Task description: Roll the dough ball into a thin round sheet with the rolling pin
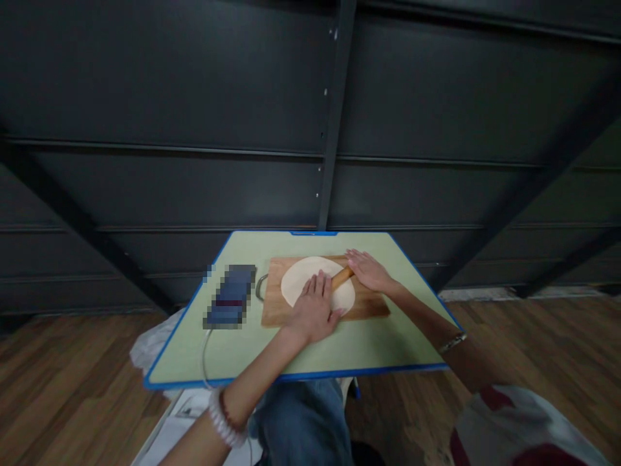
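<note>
A thin round sheet of pale dough (297, 279) lies on a wooden cutting board (275, 313) with a metal handle (261, 287) at its left end. Across the dough runs a wooden rolling pin (342, 277), tilted up to the right. My left hand (315, 312) rests palm down over the pin's near end, fingers stretched out and thumb apart on the dough. At the far end, my right hand (369, 269) lies flat over the pin with its fingers extended. Both palms hide the pin's ends.
The board sits on a light green tabletop (242, 353) with a blue rim. Left of it lies a pixelated phone-like device (231, 294) with a white cable (204, 359). A white plastic bag (150, 343) is beyond the left edge. A dark panelled wall (242, 188) stands behind.
</note>
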The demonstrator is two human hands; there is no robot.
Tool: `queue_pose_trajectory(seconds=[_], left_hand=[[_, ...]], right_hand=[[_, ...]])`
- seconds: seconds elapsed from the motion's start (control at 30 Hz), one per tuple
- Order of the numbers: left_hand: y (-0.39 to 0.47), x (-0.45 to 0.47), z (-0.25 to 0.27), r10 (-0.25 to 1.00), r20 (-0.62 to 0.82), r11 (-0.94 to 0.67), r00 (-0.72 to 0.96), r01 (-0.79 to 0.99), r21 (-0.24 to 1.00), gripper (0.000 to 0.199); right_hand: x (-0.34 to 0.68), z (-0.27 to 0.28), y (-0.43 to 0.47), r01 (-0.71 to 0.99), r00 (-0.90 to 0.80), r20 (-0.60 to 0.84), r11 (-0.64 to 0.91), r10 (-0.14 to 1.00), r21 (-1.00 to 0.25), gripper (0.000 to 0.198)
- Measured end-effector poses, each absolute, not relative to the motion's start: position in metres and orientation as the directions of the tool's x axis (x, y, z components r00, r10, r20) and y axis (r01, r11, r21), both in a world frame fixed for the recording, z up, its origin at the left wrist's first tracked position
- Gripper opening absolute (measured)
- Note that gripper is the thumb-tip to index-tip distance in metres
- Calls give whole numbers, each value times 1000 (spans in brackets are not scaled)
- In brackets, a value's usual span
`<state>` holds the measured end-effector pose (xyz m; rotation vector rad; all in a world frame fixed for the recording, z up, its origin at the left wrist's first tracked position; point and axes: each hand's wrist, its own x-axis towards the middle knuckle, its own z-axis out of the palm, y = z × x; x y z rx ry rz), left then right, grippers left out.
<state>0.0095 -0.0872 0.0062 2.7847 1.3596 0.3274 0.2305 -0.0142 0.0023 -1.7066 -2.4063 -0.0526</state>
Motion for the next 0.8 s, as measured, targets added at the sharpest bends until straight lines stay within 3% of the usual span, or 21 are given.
queue_pose_trajectory(seconds=[0.23,0.57,0.7,0.8], left_hand=[[-84,14,13,837,124,-544,532,834,96,73],[-84,13,13,806,195,-579,559,812,66,56],[-76,5,18,747,216,-655,629,752,74,44],[-66,-7,19,677,206,-733,707,673,97,47]], right_hand=[[252,1,-69,949,-298,239,313,924,-27,47],[249,4,-141,951,-302,319,308,898,33,41],[232,12,-155,967,-255,275,239,927,91,33],[222,20,-158,978,-188,205,165,960,127,31]])
